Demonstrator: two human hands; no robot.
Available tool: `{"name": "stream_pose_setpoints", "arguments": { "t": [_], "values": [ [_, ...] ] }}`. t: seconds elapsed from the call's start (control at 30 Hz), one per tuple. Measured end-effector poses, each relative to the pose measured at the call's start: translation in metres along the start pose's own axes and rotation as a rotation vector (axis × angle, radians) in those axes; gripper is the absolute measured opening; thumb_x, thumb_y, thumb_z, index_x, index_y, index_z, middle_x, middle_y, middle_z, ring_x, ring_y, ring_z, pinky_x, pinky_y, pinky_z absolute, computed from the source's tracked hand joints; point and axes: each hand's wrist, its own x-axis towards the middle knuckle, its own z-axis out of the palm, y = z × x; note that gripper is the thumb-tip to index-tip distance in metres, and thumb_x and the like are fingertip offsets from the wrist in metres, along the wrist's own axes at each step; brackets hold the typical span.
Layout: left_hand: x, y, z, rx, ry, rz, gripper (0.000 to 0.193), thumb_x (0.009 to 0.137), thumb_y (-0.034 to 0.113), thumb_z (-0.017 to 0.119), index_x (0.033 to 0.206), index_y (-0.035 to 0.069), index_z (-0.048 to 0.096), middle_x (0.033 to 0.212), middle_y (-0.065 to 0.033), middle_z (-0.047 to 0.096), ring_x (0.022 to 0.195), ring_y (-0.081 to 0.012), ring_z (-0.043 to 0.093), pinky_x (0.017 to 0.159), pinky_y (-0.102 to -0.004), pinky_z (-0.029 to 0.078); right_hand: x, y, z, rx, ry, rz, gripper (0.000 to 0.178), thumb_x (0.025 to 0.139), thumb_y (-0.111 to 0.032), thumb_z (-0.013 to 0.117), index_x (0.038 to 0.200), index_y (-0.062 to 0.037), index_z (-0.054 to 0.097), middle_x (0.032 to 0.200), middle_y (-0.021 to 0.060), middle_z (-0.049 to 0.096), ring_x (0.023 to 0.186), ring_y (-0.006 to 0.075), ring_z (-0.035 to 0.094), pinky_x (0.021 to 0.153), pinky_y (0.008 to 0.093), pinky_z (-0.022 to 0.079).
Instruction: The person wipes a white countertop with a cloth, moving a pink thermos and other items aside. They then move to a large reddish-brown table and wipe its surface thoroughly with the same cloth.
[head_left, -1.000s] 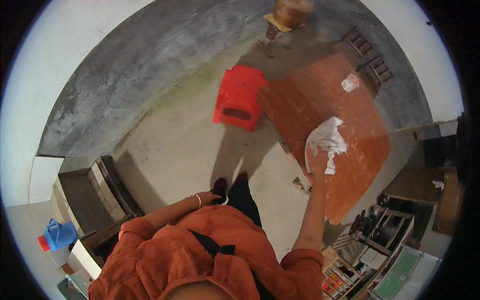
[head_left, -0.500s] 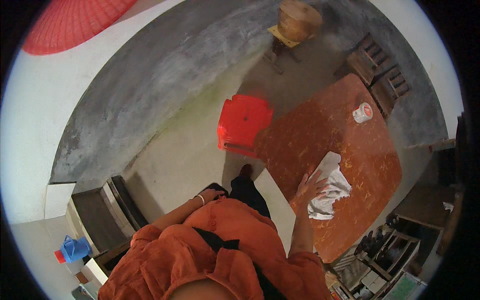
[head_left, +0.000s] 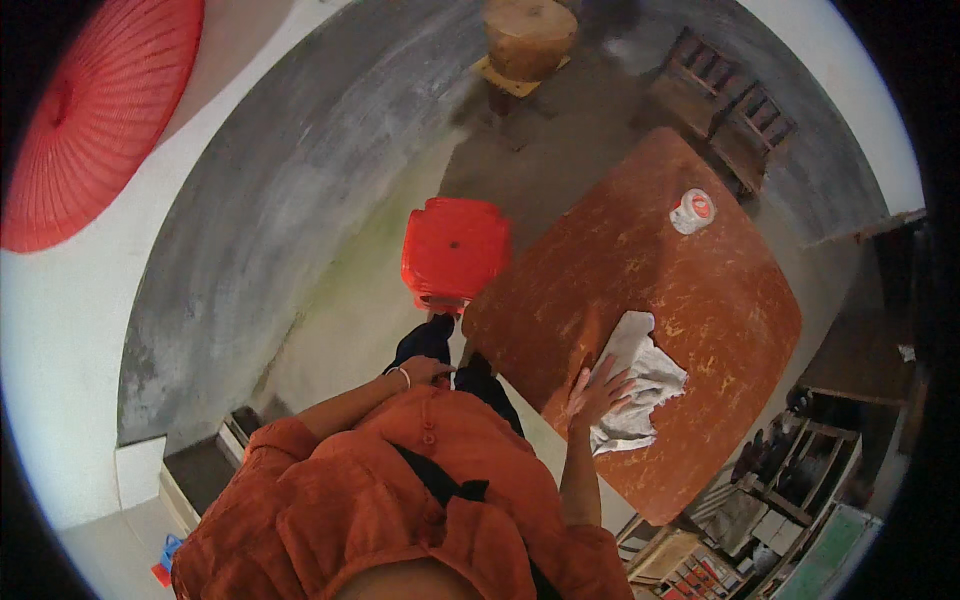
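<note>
My right hand (head_left: 597, 397) lies on a crumpled white cloth (head_left: 650, 378), its fingers spread and pressing flat on it. The cloth rests on a reddish-brown table (head_left: 730, 330) with a marbled top, close to the edge nearest me. My left hand (head_left: 427, 370), with a bracelet at the wrist, hangs by my thigh at the hem of my orange top. Its fingers look loosely stretched against the dark trousers, and nothing shows in them. A white tub with a red-and-white lid (head_left: 692, 211) stands toward the table's far corner.
A red plastic stool (head_left: 456, 250) stands against the table's left side. Wooden chairs (head_left: 745, 125) are beyond the table, and a round wooden block (head_left: 528, 40) sits on a yellow-topped stand. At lower right is a cluttered wooden rack (head_left: 800, 470). A red woven disc (head_left: 110, 110) hangs on the wall.
My body has stepped forward along the table, so the view has turned and shifted. My right hand stays on the cloth; my left hand stays by my thigh.
</note>
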Motion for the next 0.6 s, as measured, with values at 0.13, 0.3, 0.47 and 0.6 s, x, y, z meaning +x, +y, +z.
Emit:
{"name": "stream_pose_setpoints", "arguments": {
  "t": [0.13, 0.3, 0.47, 0.6],
  "values": [
    [0.023, -0.042, 0.007, 0.01, -0.172, -0.076, 0.052, 0.083, 0.035, 0.058, 0.132, 0.02, 0.052, 0.092, -0.0147, 0.066, 0.086, -0.0327, 0.064, 0.073, -0.0431, 0.051, 0.0, 0.009, 0.035, -0.14, 0.287, -0.08, 0.058, 0.096, -0.053, 0.033, 0.147, -0.0249, 0.031, 0.152, 0.0187, 0.023, 0.141, 0.0439, 0.009, 0.11, 0.0603, 0.008],
    [0.046, -0.082, 0.001, -0.21, -0.451, -0.244, 0.048, 0.088, 0.03, 0.053, 0.133, 0.015, 0.05, 0.097, -0.0143, 0.065, 0.088, -0.0319, 0.064, 0.075, -0.0403, 0.05, 0.0, -0.006, -0.002, 0.063, 0.066, 0.002, 0.054, 0.096, -0.045, 0.039, 0.146, -0.0257, 0.034, 0.152, 0.0148, 0.026, 0.141, 0.0425, 0.013, 0.111, 0.0593, 0.011],
    [0.05, -0.125, -0.035, -0.255, -0.387, 0.018, 0.043, 0.089, 0.029, 0.053, 0.127, 0.011, 0.055, 0.099, -0.015, 0.066, 0.091, -0.0316, 0.063, 0.079, -0.0402, 0.049, 0.002, 0.002, 0.008, 0.262, 0.098, 0.149, 0.062, 0.094, -0.039, 0.046, 0.147, -0.0111, 0.029, 0.15, 0.0147, 0.03, 0.141, 0.0356, 0.02, 0.113, 0.0535, 0.012],
    [0.061, -0.117, -0.115, -0.165, -0.527, 0.172, 0.029, 0.087, 0.032, 0.055, 0.103, 0.01, 0.067, 0.096, -0.0107, 0.067, 0.096, -0.0288, 0.063, 0.085, -0.0402, 0.047, 0.005, -0.006, 0.008, 0.494, 0.214, 0.307, 0.059, 0.096, -0.027, 0.045, 0.146, -0.0043, 0.027, 0.151, 0.0123, 0.031, 0.141, 0.0342, 0.021, 0.114, 0.0499, 0.01]
  ]
}}
